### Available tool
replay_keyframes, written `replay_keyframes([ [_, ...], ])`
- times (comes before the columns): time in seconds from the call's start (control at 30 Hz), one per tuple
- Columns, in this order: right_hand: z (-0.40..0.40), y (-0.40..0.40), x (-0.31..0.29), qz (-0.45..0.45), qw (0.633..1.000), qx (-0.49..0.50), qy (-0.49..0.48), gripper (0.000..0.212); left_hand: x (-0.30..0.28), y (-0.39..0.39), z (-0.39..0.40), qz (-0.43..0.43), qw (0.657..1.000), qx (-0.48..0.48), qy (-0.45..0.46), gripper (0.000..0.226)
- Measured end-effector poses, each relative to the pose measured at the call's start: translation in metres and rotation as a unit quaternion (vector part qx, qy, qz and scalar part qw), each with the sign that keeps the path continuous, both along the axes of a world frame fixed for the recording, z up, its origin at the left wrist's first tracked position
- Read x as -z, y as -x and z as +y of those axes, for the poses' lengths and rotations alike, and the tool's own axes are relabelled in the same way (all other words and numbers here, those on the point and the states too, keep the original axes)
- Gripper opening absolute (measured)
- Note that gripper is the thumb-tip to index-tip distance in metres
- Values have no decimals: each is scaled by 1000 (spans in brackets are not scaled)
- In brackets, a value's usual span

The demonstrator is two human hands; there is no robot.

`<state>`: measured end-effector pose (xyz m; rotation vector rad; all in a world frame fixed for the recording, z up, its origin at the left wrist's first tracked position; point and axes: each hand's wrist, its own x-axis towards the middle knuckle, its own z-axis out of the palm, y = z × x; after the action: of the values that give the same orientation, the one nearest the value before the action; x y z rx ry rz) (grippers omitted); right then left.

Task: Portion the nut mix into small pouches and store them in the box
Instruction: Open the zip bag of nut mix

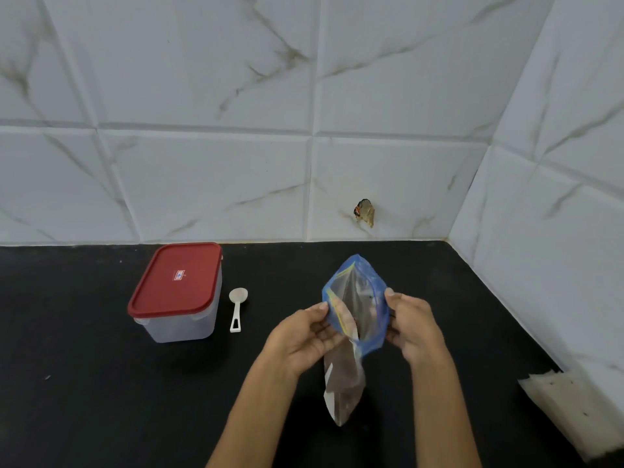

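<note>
A clear zip bag with a blue top strip hangs above the black counter, its mouth pulled open; dark nut mix shows dimly inside. My left hand pinches the left edge of the mouth. My right hand pinches the right edge. A translucent box with a red lid shut on top stands to the left. A white plastic scoop lies beside the box, bowl pointing to the wall.
A stack of small clear pouches lies at the counter's right edge by the side wall. White marble-look tiles form the back and right walls, with a small torn scrap stuck on the back wall.
</note>
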<state>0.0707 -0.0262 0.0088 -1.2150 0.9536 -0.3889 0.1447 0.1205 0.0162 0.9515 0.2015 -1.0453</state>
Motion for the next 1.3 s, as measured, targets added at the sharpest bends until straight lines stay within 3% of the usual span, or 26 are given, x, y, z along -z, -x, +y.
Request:
replay_keyframes([
  [0.1, -7, -13, -4, -71, 989, 18, -131, 26, 0, -4, -4, 68, 997, -33, 27, 22],
  [0.2, -7, -21, -3, -73, 981, 9, -178, 28, 4, -4, -10, 70, 995, -62, 19, 26],
  [0.27, -1, -20, 0, -53, 989, -27, -133, 25, 8, 1, -13, 42, 997, -71, -5, 27],
  [0.37, 7, -4, 1, 3, 999, -7, 41, 17, 14, 11, -14, -37, 994, -79, -60, 20],
  [0.47, 15, 24, -14, 188, 948, -65, 249, 41, 18, 19, -15, -129, 984, -81, -96, 15],
  [0.53, 25, 37, -30, 249, 924, -108, 270, 52, 18, 25, -13, -176, 975, -82, -109, 12],
  [0.6, 37, 44, -42, 253, 930, -150, 222, 59, 18, 31, -10, -227, 964, -69, -121, 8],
  [0.67, 47, 49, -46, 252, 930, -194, 181, 51, 17, 38, -6, -268, 952, -37, -145, 13],
  [0.8, 54, 62, -41, 183, 955, -205, 115, 18, 11, 58, 11, -292, 935, 52, -196, 28],
  [0.93, 54, 73, -33, 110, 979, -147, 89, 11, 11, 70, 21, -254, 950, 104, -148, 24],
  [1.1, 55, 78, -23, -19, 997, -68, -9, 12, 10, 74, 23, -117, 992, 33, -29, 11],
  [1.3, 54, 79, -14, -131, 977, 9, -168, 15, 12, 75, 17, 16, 998, -51, 34, 17],
])
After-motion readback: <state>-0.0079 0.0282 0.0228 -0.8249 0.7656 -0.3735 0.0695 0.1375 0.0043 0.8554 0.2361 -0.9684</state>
